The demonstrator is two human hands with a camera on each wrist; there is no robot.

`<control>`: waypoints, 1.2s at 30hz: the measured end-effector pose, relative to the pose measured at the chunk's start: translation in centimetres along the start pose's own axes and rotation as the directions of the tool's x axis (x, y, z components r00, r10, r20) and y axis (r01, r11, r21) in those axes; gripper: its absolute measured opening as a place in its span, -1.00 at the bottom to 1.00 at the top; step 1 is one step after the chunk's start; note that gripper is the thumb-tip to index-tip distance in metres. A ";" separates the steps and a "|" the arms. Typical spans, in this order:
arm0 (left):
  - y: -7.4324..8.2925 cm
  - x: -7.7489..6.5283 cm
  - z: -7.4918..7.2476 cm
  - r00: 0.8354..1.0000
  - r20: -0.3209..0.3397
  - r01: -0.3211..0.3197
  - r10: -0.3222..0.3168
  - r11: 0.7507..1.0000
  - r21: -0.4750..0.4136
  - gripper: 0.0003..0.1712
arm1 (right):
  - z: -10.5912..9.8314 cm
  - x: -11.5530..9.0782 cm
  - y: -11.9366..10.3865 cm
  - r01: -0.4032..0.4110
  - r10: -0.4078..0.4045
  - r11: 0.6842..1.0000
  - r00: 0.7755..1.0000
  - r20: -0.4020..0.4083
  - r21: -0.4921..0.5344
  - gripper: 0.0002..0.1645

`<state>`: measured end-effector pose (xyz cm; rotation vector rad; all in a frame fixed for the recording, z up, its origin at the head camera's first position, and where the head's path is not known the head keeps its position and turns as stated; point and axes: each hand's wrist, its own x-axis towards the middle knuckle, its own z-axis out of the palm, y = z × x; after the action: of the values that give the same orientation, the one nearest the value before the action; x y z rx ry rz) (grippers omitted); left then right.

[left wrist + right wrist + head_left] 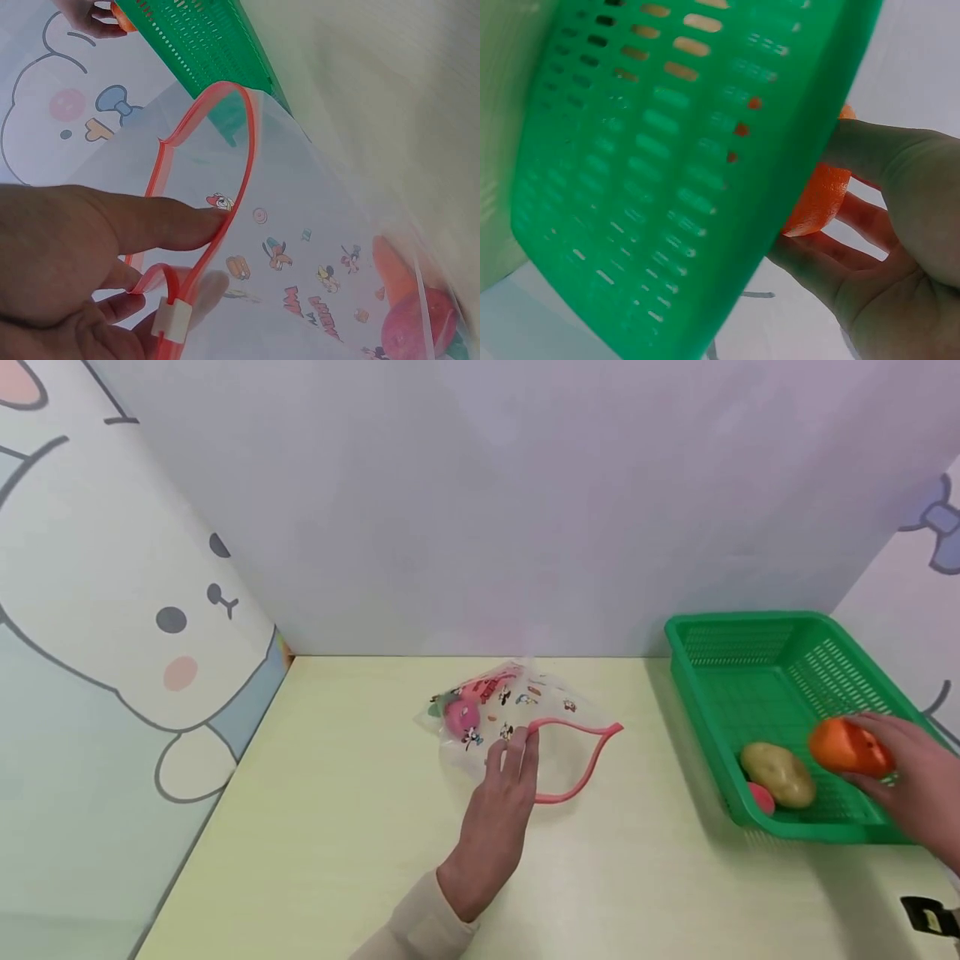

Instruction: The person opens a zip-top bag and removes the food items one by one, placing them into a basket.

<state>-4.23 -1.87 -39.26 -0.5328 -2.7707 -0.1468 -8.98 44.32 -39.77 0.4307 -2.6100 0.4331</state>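
My left hand (495, 818) pinches the red rim of a clear zip bag (330, 202) printed with cartoon figures, its thumb pressing on the rim. The bag's mouth gapes wide, and a white slider (172, 319) sits on the rim by the fingers. Inside the bag lie a pink round thing (462, 718), something green beside it, and an orange tapered piece (394, 270). Over the near right part of a green basket (693, 718), my right hand (918, 785) grips an orange (847, 747). In the right wrist view the basket's wall partly hides the orange.
A potato (778, 775) and a pink round thing (762, 798) lie in the basket's near left corner. Walls with cartoon drawings close in the pale table (315, 827) at the back and sides. A black item (930, 916) lies at the near right edge.
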 end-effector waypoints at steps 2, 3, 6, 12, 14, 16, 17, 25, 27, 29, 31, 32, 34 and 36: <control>0.0 0.0 0.0 1.000 -0.002 -0.003 0.003 1.000 0.006 0.24 | 0.0 -0.2 0.4 0.014 -0.014 1.000 1.000 0.007 -0.013 -0.41; 0.0 0.1 0.0 1.000 -0.002 -0.005 0.005 1.000 0.012 0.23 | 0.1 -0.2 0.6 0.021 -0.021 1.000 1.000 0.015 -0.020 -0.43; 0.0 0.1 0.0 1.000 -0.003 -0.005 0.005 1.000 0.017 0.23 | 0.2 -0.2 1.2 0.030 -0.028 0.999 0.998 0.054 -0.039 -0.51; 0.0 0.1 0.0 1.000 0.014 -0.001 0.001 1.000 0.005 0.26 | 0.4 -0.2 2.2 0.033 -0.026 0.999 0.988 0.151 -0.042 -0.09; 0.0 0.1 0.1 1.000 0.014 -0.004 0.004 1.000 0.008 0.27 | 0.5 -0.2 2.4 0.032 -0.024 0.999 0.981 0.192 -0.039 -0.11; -0.1 0.1 0.1 1.000 0.012 -0.007 0.007 1.000 0.020 0.26 | 0.6 -0.3 2.7 0.028 -0.018 0.999 0.972 0.236 -0.036 -0.14; -0.1 0.1 0.1 1.000 0.012 -0.008 0.007 1.000 0.025 0.26 | 0.6 -0.3 2.8 0.022 -0.010 0.999 0.966 0.259 -0.042 -0.14; -0.2 0.1 0.1 1.000 0.021 0.000 0.000 1.000 0.009 0.28 | 0.7 -0.2 3.3 0.006 0.021 0.997 0.943 0.333 -0.080 -0.23; -0.2 0.1 0.1 1.000 0.021 0.002 -0.002 1.000 0.001 0.28 | 0.6 0.0 3.4 0.011 0.018 0.997 0.937 0.350 -0.080 -0.25; -0.2 0.1 0.1 1.000 0.018 0.000 0.000 1.000 0.003 0.28 | 0.5 0.1 3.3 0.010 0.022 0.996 0.929 0.371 -0.084 -0.25; -0.2 0.1 0.1 1.000 0.014 -0.001 0.001 1.000 0.012 0.28 | 0.4 0.2 3.4 0.000 0.036 0.996 0.916 0.399 -0.090 -0.25; -0.2 0.1 0.1 1.000 0.012 -0.002 0.002 1.000 0.018 0.28 | 0.4 0.3 3.4 -0.007 0.046 0.995 0.907 0.419 -0.096 -0.25; -0.2 0.1 0.1 1.000 0.012 -0.002 0.002 1.000 0.024 0.28 | 0.4 0.5 3.5 -0.014 0.063 0.994 0.889 0.453 -0.109 -0.25; -0.1 0.1 0.1 1.000 0.014 0.001 -0.001 1.000 0.025 0.30 | 0.4 0.6 3.6 -0.019 0.075 0.993 0.869 0.489 -0.118 -0.24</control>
<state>-4.37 -1.97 -39.35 -0.5277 -2.7825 -0.1084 -11.00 47.32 -40.62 0.4934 -3.1278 0.2081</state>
